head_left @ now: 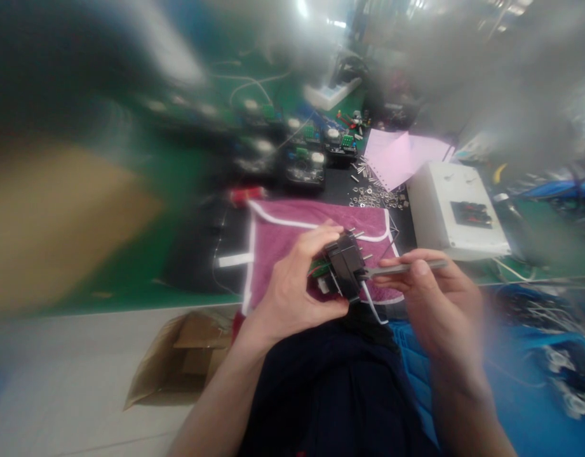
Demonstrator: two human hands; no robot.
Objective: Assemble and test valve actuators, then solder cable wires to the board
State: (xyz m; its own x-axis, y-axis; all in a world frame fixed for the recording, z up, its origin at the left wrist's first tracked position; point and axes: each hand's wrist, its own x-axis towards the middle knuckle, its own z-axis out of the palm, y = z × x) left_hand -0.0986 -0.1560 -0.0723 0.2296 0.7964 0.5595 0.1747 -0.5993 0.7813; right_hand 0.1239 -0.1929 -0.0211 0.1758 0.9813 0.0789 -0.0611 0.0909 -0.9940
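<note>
My left hand (296,279) is closed around a small black electrical module (343,270) with green terminals and metal pins sticking out. My right hand (425,289) pinches a thin grey metal tool (406,267) whose tip touches the module's right side. Both hands hover above a magenta cloth (292,235) with white trim, over my lap in dark clothing.
A white plastic box (451,212) stands to the right of the cloth. Behind lie pink paper (397,155), loose washers and screws (375,197), and several black modules (304,168). An open cardboard box (187,355) sits on the floor at lower left. Edges of the view are blurred.
</note>
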